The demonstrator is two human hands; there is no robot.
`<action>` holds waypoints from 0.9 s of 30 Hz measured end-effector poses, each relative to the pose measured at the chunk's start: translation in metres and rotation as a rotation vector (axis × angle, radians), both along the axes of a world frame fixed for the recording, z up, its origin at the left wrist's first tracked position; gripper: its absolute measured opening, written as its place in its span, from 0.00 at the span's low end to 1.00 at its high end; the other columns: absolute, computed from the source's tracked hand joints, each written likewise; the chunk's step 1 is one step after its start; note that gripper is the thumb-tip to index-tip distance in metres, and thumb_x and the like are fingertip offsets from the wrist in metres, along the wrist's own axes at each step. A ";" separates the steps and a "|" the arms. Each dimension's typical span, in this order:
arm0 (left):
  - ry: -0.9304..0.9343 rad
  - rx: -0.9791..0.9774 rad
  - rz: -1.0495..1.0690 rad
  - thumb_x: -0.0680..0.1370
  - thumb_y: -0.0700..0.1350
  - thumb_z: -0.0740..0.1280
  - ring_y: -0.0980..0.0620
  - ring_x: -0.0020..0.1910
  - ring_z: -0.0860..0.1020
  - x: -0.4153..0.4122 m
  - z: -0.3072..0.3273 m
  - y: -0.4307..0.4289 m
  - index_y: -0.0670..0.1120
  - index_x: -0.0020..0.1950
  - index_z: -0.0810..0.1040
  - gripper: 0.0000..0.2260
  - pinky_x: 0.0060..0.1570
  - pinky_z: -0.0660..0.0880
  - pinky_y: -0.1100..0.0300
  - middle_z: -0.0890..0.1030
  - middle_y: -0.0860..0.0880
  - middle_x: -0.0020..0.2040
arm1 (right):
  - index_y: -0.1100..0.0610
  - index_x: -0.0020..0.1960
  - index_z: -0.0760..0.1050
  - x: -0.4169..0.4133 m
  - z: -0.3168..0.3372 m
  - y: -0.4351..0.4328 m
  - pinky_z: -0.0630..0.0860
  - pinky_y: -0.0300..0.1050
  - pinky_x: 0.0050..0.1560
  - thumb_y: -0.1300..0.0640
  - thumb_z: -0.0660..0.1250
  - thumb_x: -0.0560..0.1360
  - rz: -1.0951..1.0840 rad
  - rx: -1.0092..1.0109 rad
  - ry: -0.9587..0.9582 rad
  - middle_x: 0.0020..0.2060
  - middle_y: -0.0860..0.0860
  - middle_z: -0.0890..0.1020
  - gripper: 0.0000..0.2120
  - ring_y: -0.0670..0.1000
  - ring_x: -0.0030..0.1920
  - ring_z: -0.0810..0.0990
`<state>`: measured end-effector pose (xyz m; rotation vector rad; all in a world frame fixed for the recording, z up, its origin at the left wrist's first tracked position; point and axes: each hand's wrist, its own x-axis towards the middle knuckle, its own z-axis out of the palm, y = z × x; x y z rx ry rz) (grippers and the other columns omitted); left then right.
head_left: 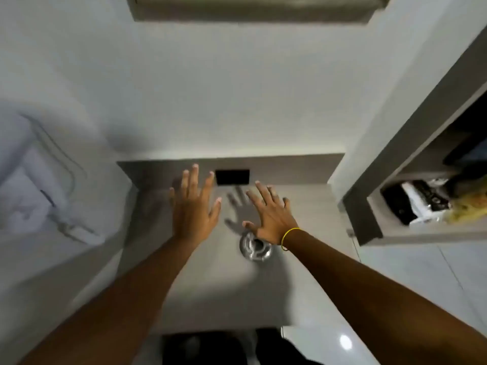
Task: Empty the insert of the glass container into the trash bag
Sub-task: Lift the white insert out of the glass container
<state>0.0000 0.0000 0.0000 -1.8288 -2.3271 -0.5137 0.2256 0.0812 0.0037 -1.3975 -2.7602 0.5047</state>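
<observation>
A round glass container with a dark insert in its middle stands on a small grey bedside table. My right hand, with a yellow band on its wrist, hovers flat and spread just above and behind the container, its heel covering part of the rim. To the left, my left hand is held out over the table with its fingers apart and holds nothing. No trash bag shows in this view.
A black wall socket sits on the panel behind the table. A white bed with a pillow lies at the left. An open shelf at the right holds dark and white packets. Pale floor tiles run at the right.
</observation>
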 end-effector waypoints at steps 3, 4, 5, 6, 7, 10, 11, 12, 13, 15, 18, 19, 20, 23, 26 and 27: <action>-0.056 -0.187 0.076 0.83 0.58 0.66 0.36 0.86 0.59 0.014 -0.085 -0.031 0.52 0.85 0.65 0.31 0.77 0.63 0.25 0.58 0.42 0.89 | 0.42 0.84 0.45 0.001 -0.069 -0.022 0.58 0.74 0.76 0.26 0.58 0.71 0.051 -0.184 -0.107 0.86 0.51 0.46 0.47 0.61 0.85 0.49; -0.067 -0.227 0.093 0.83 0.58 0.64 0.37 0.86 0.59 0.022 -0.106 -0.049 0.51 0.86 0.65 0.31 0.77 0.62 0.24 0.59 0.42 0.88 | 0.40 0.83 0.45 0.005 -0.083 -0.035 0.59 0.73 0.75 0.26 0.61 0.70 0.052 -0.200 -0.129 0.86 0.51 0.47 0.48 0.61 0.85 0.51; -0.080 -0.248 0.091 0.83 0.59 0.63 0.37 0.87 0.58 0.028 -0.126 -0.062 0.52 0.86 0.64 0.32 0.77 0.61 0.24 0.58 0.42 0.89 | 0.39 0.83 0.46 0.007 -0.096 -0.042 0.62 0.72 0.74 0.28 0.64 0.68 0.073 -0.192 -0.141 0.86 0.52 0.49 0.49 0.61 0.84 0.52; -0.123 -0.302 0.092 0.84 0.60 0.61 0.38 0.88 0.56 0.034 -0.147 -0.075 0.52 0.87 0.62 0.32 0.78 0.59 0.25 0.57 0.42 0.89 | 0.39 0.82 0.47 0.008 -0.109 -0.047 0.64 0.70 0.72 0.30 0.66 0.67 0.088 -0.185 -0.156 0.85 0.52 0.50 0.50 0.62 0.84 0.54; -0.138 -0.343 0.087 0.85 0.61 0.61 0.38 0.88 0.54 0.036 -0.159 -0.082 0.53 0.87 0.61 0.32 0.79 0.58 0.25 0.55 0.42 0.90 | 0.39 0.82 0.50 0.007 -0.115 -0.046 0.67 0.68 0.70 0.32 0.67 0.65 0.098 -0.162 -0.159 0.85 0.53 0.52 0.50 0.62 0.83 0.56; -0.177 -0.456 0.077 0.85 0.62 0.60 0.37 0.88 0.53 0.053 -0.185 -0.104 0.53 0.87 0.61 0.31 0.76 0.58 0.23 0.54 0.41 0.89 | 0.42 0.81 0.58 0.007 -0.119 -0.045 0.71 0.63 0.66 0.36 0.67 0.62 0.104 -0.147 -0.154 0.82 0.55 0.60 0.49 0.63 0.79 0.62; -0.188 -0.479 0.084 0.85 0.61 0.60 0.37 0.88 0.54 0.058 -0.192 -0.108 0.53 0.86 0.62 0.31 0.76 0.59 0.22 0.56 0.41 0.89 | 0.43 0.81 0.60 0.007 -0.120 -0.043 0.72 0.61 0.65 0.37 0.67 0.62 0.106 -0.153 -0.146 0.81 0.56 0.62 0.48 0.63 0.78 0.65; -0.182 -0.478 0.092 0.85 0.61 0.59 0.36 0.88 0.54 0.060 -0.194 -0.109 0.52 0.86 0.63 0.30 0.76 0.59 0.22 0.57 0.41 0.89 | 0.46 0.80 0.62 0.006 -0.121 -0.039 0.75 0.60 0.65 0.38 0.68 0.62 0.112 -0.154 -0.127 0.79 0.57 0.64 0.47 0.63 0.76 0.67; -0.179 -0.479 0.102 0.85 0.62 0.58 0.36 0.88 0.54 0.061 -0.198 -0.109 0.52 0.86 0.63 0.30 0.77 0.58 0.23 0.57 0.41 0.89 | 0.48 0.79 0.63 0.007 -0.122 -0.034 0.76 0.60 0.64 0.40 0.68 0.61 0.116 -0.164 -0.108 0.77 0.58 0.66 0.47 0.63 0.74 0.69; -0.170 -0.480 0.105 0.85 0.63 0.57 0.37 0.88 0.51 0.060 -0.198 -0.108 0.52 0.87 0.61 0.31 0.78 0.54 0.24 0.55 0.42 0.89 | 0.51 0.78 0.65 0.006 -0.121 -0.026 0.78 0.58 0.64 0.42 0.69 0.61 0.123 -0.161 -0.092 0.74 0.59 0.69 0.46 0.64 0.71 0.71; -0.165 -0.460 0.098 0.86 0.63 0.55 0.37 0.89 0.49 0.059 -0.200 -0.108 0.53 0.89 0.56 0.33 0.80 0.51 0.24 0.52 0.42 0.90 | 0.54 0.77 0.65 0.003 -0.119 -0.016 0.79 0.58 0.64 0.42 0.71 0.61 0.141 -0.167 -0.130 0.70 0.61 0.71 0.46 0.65 0.68 0.72; -0.166 -0.458 0.101 0.86 0.63 0.55 0.37 0.89 0.49 0.059 -0.201 -0.109 0.53 0.89 0.56 0.33 0.80 0.51 0.24 0.51 0.42 0.90 | 0.55 0.78 0.65 0.002 -0.118 -0.014 0.80 0.58 0.62 0.42 0.72 0.62 0.147 -0.175 -0.149 0.69 0.62 0.71 0.47 0.65 0.67 0.73; -0.171 -0.455 0.102 0.86 0.63 0.55 0.37 0.88 0.50 0.060 -0.201 -0.109 0.53 0.89 0.56 0.33 0.80 0.51 0.24 0.51 0.42 0.90 | 0.56 0.78 0.65 0.002 -0.117 -0.013 0.81 0.58 0.60 0.41 0.73 0.62 0.150 -0.184 -0.164 0.68 0.62 0.72 0.47 0.65 0.65 0.74; -0.183 -0.443 0.114 0.85 0.63 0.55 0.37 0.88 0.51 0.060 -0.203 -0.108 0.53 0.88 0.57 0.33 0.80 0.50 0.24 0.52 0.42 0.90 | 0.57 0.76 0.66 -0.001 -0.115 -0.009 0.83 0.59 0.56 0.39 0.75 0.62 0.167 -0.211 -0.194 0.65 0.61 0.72 0.48 0.64 0.62 0.75; -0.178 -0.455 0.113 0.85 0.63 0.55 0.38 0.89 0.50 0.059 -0.202 -0.107 0.54 0.89 0.57 0.33 0.81 0.49 0.25 0.50 0.43 0.90 | 0.58 0.76 0.66 -0.001 -0.112 -0.007 0.83 0.60 0.56 0.40 0.77 0.61 0.177 -0.238 -0.209 0.64 0.62 0.72 0.49 0.65 0.61 0.75; -0.179 -0.454 0.115 0.85 0.64 0.55 0.38 0.88 0.50 0.059 -0.203 -0.108 0.54 0.89 0.57 0.33 0.81 0.49 0.25 0.50 0.43 0.90 | 0.58 0.76 0.66 -0.001 -0.111 -0.007 0.83 0.60 0.56 0.40 0.78 0.61 0.180 -0.242 -0.210 0.64 0.62 0.72 0.49 0.65 0.61 0.75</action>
